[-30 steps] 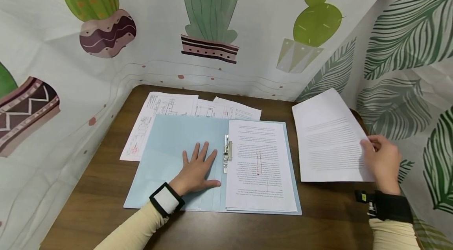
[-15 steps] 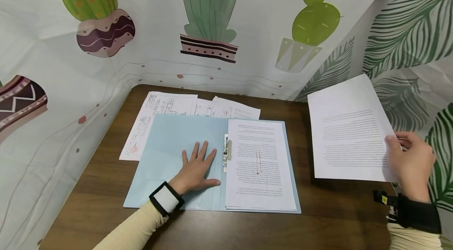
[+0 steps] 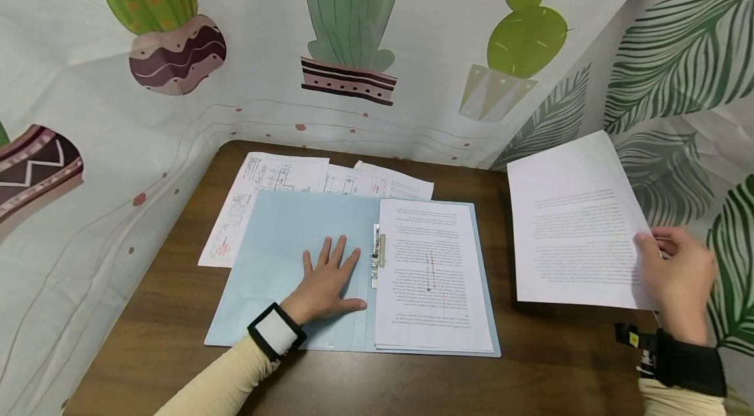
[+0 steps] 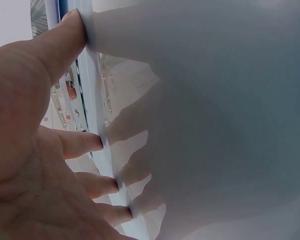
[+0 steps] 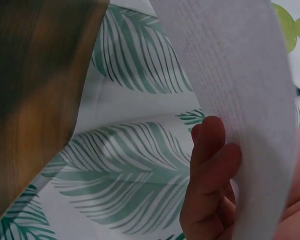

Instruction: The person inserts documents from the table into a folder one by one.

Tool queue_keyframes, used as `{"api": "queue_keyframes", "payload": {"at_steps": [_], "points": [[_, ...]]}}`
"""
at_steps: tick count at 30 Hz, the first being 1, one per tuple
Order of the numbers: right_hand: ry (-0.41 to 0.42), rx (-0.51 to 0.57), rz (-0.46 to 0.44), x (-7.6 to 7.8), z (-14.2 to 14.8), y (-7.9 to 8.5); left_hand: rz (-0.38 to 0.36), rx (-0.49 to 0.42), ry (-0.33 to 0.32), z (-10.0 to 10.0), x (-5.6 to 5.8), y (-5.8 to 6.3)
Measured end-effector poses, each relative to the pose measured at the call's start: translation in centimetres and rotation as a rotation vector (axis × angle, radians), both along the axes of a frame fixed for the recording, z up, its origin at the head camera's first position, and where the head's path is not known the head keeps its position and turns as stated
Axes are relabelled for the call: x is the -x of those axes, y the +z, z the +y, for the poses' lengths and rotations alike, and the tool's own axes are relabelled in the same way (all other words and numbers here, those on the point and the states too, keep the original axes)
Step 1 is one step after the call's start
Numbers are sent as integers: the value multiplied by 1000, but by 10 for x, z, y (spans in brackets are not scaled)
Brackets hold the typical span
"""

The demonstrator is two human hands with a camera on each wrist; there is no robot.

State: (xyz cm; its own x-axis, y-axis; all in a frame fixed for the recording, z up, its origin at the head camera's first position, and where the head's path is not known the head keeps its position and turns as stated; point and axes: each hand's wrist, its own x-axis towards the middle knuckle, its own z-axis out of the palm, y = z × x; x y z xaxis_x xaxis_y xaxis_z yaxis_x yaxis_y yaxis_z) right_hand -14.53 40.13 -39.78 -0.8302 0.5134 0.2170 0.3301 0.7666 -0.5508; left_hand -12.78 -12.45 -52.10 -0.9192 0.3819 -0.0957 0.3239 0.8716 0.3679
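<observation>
A light-blue folder [image 3: 294,220] lies opened flat on the table, with a metal clip [image 3: 379,252] along its spine. Printed pages [image 3: 436,311] with red marks rest on its right half. My left hand [image 3: 321,285] is spread over the left cover, fingers apart; in the left wrist view its fingertips [image 4: 92,142] touch the smooth blue surface. Off to the right, my right hand [image 3: 677,272] pinches a printed sheet of paper [image 3: 571,233] at its right edge, thumb in front. In the right wrist view, the paper [image 5: 260,100] bends upright, with curled fingers [image 5: 210,185] behind it.
Loose sheets with diagrams [image 3: 235,226] stick out from under the folder's left and far sides. The brown wooden table [image 3: 377,383] ends near the right hand. A cloth with cactus and leaf prints [image 3: 442,30] hangs behind and beside it.
My right hand has carried the sheet to the right and then slightly back left and down. The text visible on the sheet has changed. The left hand has stayed in place on the folder.
</observation>
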Motion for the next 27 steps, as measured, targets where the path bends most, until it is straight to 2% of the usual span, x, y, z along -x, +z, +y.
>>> {"api": "queue_keyframes", "payload": {"at_steps": [6,16,27], "points": [[32,17,-12,-4,-9,-10,3,2,3,0,0,-2],[93,69,-31,-6,-45,-31,-7,5,3,0,1,-4],[168,213,-109,-7,-81,-43,-6,2,1,0,1,-3]]}}
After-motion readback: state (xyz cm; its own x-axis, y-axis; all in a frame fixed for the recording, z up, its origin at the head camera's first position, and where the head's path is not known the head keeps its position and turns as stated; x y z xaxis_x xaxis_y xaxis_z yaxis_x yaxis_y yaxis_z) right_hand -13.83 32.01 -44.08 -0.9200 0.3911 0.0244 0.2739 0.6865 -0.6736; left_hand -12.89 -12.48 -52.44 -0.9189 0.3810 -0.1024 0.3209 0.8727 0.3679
